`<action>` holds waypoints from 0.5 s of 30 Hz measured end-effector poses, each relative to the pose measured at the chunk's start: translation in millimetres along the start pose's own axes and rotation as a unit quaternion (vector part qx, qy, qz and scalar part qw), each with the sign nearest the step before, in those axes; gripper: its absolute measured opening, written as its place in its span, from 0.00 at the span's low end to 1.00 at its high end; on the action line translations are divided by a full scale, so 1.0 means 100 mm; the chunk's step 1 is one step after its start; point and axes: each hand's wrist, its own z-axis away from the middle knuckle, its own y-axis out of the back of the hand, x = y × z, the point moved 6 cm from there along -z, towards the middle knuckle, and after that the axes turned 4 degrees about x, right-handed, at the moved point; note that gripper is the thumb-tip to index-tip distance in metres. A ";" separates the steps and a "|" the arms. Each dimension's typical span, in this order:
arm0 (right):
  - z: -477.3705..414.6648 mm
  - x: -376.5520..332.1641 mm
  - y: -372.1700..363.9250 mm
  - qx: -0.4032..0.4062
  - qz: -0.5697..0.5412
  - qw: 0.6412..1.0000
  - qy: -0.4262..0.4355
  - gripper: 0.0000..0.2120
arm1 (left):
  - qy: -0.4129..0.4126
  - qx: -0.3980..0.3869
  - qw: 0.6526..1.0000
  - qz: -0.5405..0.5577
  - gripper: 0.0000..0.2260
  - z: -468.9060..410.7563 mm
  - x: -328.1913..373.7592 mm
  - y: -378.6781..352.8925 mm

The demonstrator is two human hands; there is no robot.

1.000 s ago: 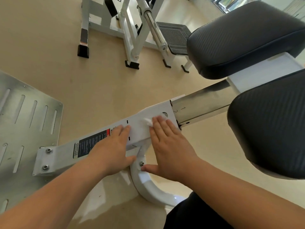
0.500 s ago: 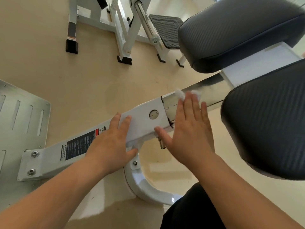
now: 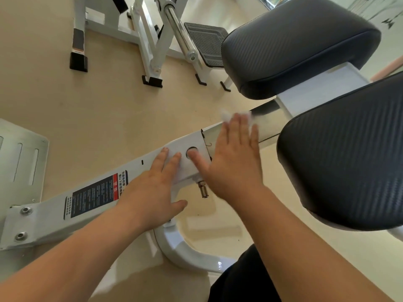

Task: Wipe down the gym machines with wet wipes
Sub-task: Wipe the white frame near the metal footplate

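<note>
A white machine beam [image 3: 91, 199] runs from lower left up to the right, where a shiny steel inner rail [image 3: 265, 125] slides out toward two black padded seats. My right hand [image 3: 233, 162] lies flat, fingers spread, pressing a white wet wipe [image 3: 226, 116] onto the steel rail; only the wipe's edges show past my fingertips. My left hand [image 3: 152, 190] rests flat on the white beam beside a black and red warning label [image 3: 96, 195], with its thumb under the beam's edge. It holds nothing.
Two black pads, one at the upper right [image 3: 298, 44] and one at the right [image 3: 344, 166], flank the rail. A slotted metal footplate [image 3: 19, 162] sits at left. Another white machine frame [image 3: 148, 40] with a chrome bar [image 3: 178, 33] stands behind. A curved white support [image 3: 185, 251] and a pin [image 3: 202, 188] hang below the beam.
My right hand has slid the wipe up the beam from the white sleeve onto the steel rail. My left hand has shifted slightly right along the beam.
</note>
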 end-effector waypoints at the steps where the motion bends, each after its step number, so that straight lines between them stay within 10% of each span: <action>1: 0.09 -0.12 -0.09 -0.008 -0.008 0.999 0.045 0.51 | -0.003 0.003 1.000 -0.001 0.48 0.00 -0.01 0.00; 4: 0.26 -0.12 -0.18 -0.013 0.014 0.993 0.115 0.50 | -0.003 0.007 1.000 -0.004 0.48 0.01 -0.05 -0.01; 9: -0.01 0.28 0.09 0.027 0.016 0.999 -0.025 0.48 | -0.006 0.006 1.000 0.006 0.49 0.02 -0.07 -0.05; 15: 0.57 -0.10 -0.33 0.049 -0.045 0.990 0.127 0.47 | -0.010 0.015 1.000 0.003 0.49 0.04 -0.08 -0.03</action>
